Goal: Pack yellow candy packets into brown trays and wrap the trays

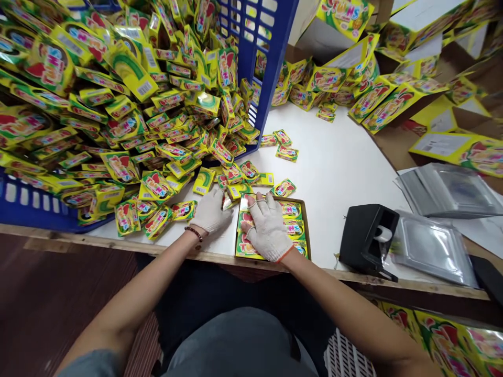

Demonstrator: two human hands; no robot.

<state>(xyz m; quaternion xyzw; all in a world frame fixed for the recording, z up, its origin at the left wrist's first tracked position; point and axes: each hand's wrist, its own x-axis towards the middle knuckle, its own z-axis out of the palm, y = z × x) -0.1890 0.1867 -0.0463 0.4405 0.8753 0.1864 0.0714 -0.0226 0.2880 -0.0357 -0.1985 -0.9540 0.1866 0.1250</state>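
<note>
Boxed packs are seemingly levelled by the open right hand; whether loose packs are gripped by the left hand cannot be told.

White desk with a wooden front edge, blue crate overflowing with small yellow-green packs, loose packs scattering beside it, shallow filled box lying near the edge, black tape dispenser standing right of it.
</note>
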